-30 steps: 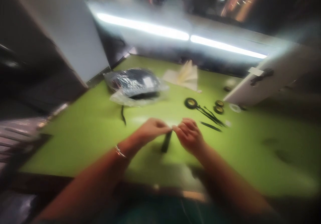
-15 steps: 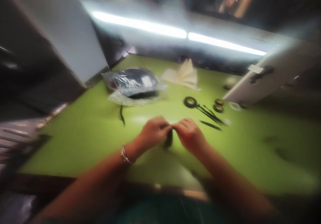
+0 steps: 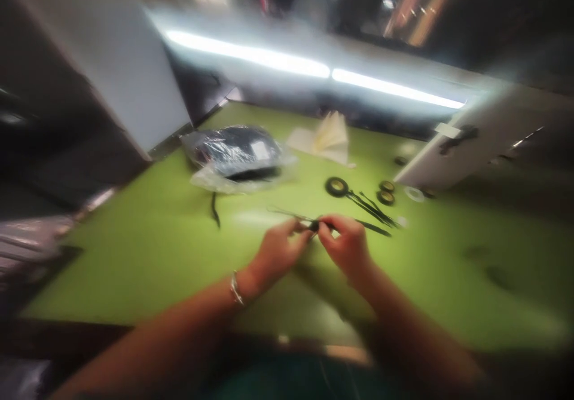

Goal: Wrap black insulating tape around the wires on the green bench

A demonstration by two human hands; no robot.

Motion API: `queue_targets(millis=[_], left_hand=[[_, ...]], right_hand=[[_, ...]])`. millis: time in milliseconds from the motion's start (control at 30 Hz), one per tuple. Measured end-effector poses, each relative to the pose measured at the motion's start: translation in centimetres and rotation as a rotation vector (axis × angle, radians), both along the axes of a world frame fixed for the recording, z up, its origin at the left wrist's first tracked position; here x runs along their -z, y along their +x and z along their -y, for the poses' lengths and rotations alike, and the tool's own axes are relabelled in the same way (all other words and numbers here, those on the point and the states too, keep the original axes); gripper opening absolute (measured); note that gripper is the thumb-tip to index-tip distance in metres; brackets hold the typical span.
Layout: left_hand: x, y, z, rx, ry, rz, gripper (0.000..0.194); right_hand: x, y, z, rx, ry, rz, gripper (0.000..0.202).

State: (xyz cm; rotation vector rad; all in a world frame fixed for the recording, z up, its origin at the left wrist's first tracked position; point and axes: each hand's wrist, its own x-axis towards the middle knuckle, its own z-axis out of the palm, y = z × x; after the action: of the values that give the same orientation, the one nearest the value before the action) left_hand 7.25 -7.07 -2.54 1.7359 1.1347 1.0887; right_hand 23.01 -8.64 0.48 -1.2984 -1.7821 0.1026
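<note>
My left hand (image 3: 280, 247), with a bracelet at its wrist, pinches a small black piece (image 3: 314, 225) between thumb and fingers. From the other side my right hand (image 3: 343, 238) grips the same piece, its fingertips almost meeting those of the left. A thin dark strand (image 3: 287, 211) sticks out leftward past my left fingers. What kind of thing the piece is cannot be made out, since fingers and blur cover most of it. Just beyond my right hand lie a flat black strip (image 3: 374, 228) and a bundle of thin black strips (image 3: 372, 208) on the green tabletop (image 3: 147, 238).
A clear plastic bag (image 3: 242, 155) with dark contents lies at the back left, a short black strip (image 3: 216, 211) before it. Black rolls with yellow cores (image 3: 336, 186), a white ring (image 3: 414, 194) and folded pale paper (image 3: 332, 137) lie farther back. A white panel (image 3: 452, 155) stands at right.
The dark piece hung below my fingertips earlier; now it is between them, with a thin strand pointing left. Both hands have shifted slightly to the right and the view has tilted a little.
</note>
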Motion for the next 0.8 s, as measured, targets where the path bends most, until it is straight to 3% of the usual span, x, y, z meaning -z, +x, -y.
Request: queue_targets(millis=[100,167,267,367,533,733,800], left_hand=[[0.0,0.2,-0.2,-0.023,-0.030,0.075,0.041],[-0.2,0.0,-0.3,0.063,-0.146,0.190,0.043],[-0.4,-0.4,-0.5,0.196,-0.370,0.348,0.035],[-0.4,-0.7,-0.7,0.201,-0.484,0.403,0.030],[0.0,-0.6,-0.9,0.076,-0.395,0.412,0.020],[-0.6,0.3,-0.5,0.259,-0.426,0.543,0.011],[-0.6,0.4,-0.4,0.246,-0.443,0.557,0.015]], right_hand=[[0.0,-0.2,0.2,-0.036,-0.063,-0.051,0.015],[0.2,-0.3,0.3,-0.063,-0.065,-0.056,0.016],[0.5,-0.2,0.1,-0.078,0.055,0.061,0.015],[1.0,0.0,-0.2,-0.077,0.185,0.224,0.013],[1.5,0.0,-0.4,-0.073,0.231,0.314,0.012],[2.1,-0.1,-0.1,-0.101,0.213,0.319,0.017],[2.1,0.0,-0.1,-0.088,0.211,0.333,0.016]])
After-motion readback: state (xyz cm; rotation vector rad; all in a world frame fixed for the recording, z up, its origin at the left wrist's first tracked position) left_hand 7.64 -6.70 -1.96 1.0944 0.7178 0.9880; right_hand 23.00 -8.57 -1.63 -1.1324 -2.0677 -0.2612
